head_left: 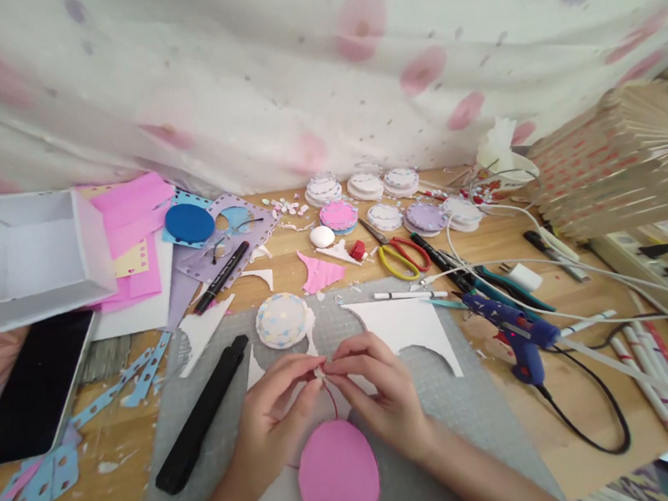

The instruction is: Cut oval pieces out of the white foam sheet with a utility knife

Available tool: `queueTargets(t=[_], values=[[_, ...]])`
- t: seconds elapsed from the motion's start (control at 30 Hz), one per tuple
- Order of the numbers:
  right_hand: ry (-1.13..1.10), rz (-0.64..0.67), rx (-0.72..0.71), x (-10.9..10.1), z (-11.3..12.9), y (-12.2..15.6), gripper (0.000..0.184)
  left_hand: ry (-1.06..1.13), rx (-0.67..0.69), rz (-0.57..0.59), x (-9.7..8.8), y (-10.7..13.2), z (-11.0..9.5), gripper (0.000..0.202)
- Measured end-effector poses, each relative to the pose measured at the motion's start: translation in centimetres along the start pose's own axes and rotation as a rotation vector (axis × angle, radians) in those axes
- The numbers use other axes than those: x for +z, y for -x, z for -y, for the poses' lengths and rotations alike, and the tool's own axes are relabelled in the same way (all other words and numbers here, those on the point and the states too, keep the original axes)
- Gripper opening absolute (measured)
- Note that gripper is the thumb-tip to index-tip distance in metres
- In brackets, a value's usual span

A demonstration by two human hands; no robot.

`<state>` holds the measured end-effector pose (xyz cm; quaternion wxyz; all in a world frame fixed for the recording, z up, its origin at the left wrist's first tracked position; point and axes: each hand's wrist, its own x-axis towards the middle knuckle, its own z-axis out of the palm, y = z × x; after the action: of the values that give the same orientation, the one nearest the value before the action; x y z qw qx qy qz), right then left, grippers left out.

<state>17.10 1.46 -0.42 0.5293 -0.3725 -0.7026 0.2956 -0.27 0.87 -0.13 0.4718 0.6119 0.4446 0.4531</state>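
My left hand (pixel 278 405) and my right hand (pixel 376 388) meet over the grey cutting mat (pixel 448 452), fingertips pinched together. Between them is a tiny pale piece (pixel 320 372), too small to name, at the end of a thin red cord (pixel 333 402). That cord runs down to a pink paper disc (pixel 338 477) lying just below the hands. Both hands seem to grip the small piece or the cord's end. Just beyond my fingers rests a round white pad with blue and yellow dots (pixel 282 321). White paper offcuts (pixel 404 330) lie around and partly under my hands.
A blue glue gun (pixel 510 332) with its cable lies at right, near scissors (pixel 397 256) and white cords. A black cutter (pixel 202 417) lies at left, beside a tablet (pixel 34 390) and a white box (pixel 33 256). Several finished round pieces (pixel 386 216) line the back.
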Motion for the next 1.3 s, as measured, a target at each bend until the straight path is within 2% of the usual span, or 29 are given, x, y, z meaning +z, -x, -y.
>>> queueTargets(t=[0.1, 0.27, 0.37, 0.6, 0.87, 1.13, 1.3], values=[[-0.005, 0.002, 0.003, -0.1, 0.2, -0.1, 0.021, 0.128, -0.112, -0.044, 0.2, -0.1, -0.4, 0.02], [0.0, -0.016, 0.034, 0.0, 0.4, -0.1, 0.022, 0.191, -0.209, -0.127, 0.4, -0.1, -0.6, 0.02], [-0.01, -0.007, 0.038, 0.1, 0.2, 0.0, 0.022, 0.164, -0.168, -0.168, 0.5, -0.2, -0.9, 0.018], [-0.008, 0.051, 0.038, -0.1, -0.3, 0.1, 0.016, 0.057, -0.015, -0.177, 0.2, -0.2, -0.7, 0.021], [-0.014, 0.052, 0.02, 0.1, -0.3, 0.4, 0.016, -0.025, 0.118, -0.197, 0.3, 0.0, -0.4, 0.027], [0.016, 0.02, -0.015, 0.6, -0.4, 0.6, 0.016, -0.052, 0.129, -0.165, 0.4, 0.3, 0.2, 0.021], [0.079, -0.021, -0.061, 0.8, -0.3, 0.8, 0.02, -0.031, 0.081, -0.163, 0.6, 0.2, -0.1, 0.017]])
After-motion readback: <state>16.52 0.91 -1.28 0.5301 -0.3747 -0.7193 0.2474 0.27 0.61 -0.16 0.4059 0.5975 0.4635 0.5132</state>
